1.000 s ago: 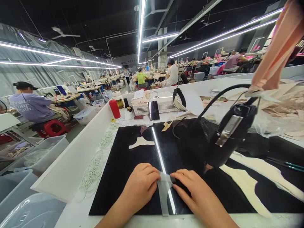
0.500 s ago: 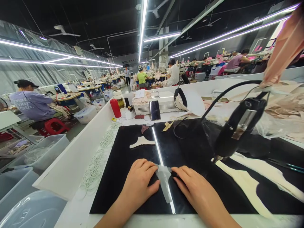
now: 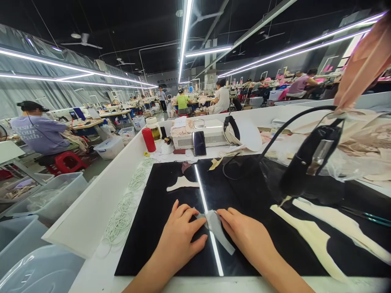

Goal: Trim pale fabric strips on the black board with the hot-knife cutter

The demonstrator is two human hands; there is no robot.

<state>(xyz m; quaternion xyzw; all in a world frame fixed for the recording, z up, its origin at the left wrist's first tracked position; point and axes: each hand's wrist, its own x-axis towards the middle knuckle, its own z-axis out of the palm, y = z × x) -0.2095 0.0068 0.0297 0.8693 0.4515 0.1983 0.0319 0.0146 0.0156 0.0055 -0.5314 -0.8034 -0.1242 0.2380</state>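
Observation:
A small, thin grey fabric piece [image 3: 220, 232] lies on the black work mat [image 3: 171, 256], its narrow tail slanting down to the right. My left hand [image 3: 180, 234] rests at its left edge with fingers spread; the index fingertip presses the fabric and the thumb stands apart from it. My right hand [image 3: 244, 234] is closed at the upper right edge of the fabric, fingertips together on it, thumb hidden. A cream curved cut piece [image 3: 183, 183] lies farther up the mat. Pale yellow cut pieces [image 3: 314, 236] lie to the right of my right hand.
A black handheld tool [image 3: 308, 162] with a cable hangs over the mat's right side. Scissors or tweezers [image 3: 369, 215] lie far right. Coils of pale green cord [image 3: 120, 217] line the left edge. Behind stand a phone [image 3: 199, 143], a red cylinder [image 3: 148, 139] and a white vented box [image 3: 210, 132].
The grey fabric has turned so its tail points down-right instead of nearly straight down. My left fingers have spread, and my right hand has shifted slightly left over the fabric's edge.

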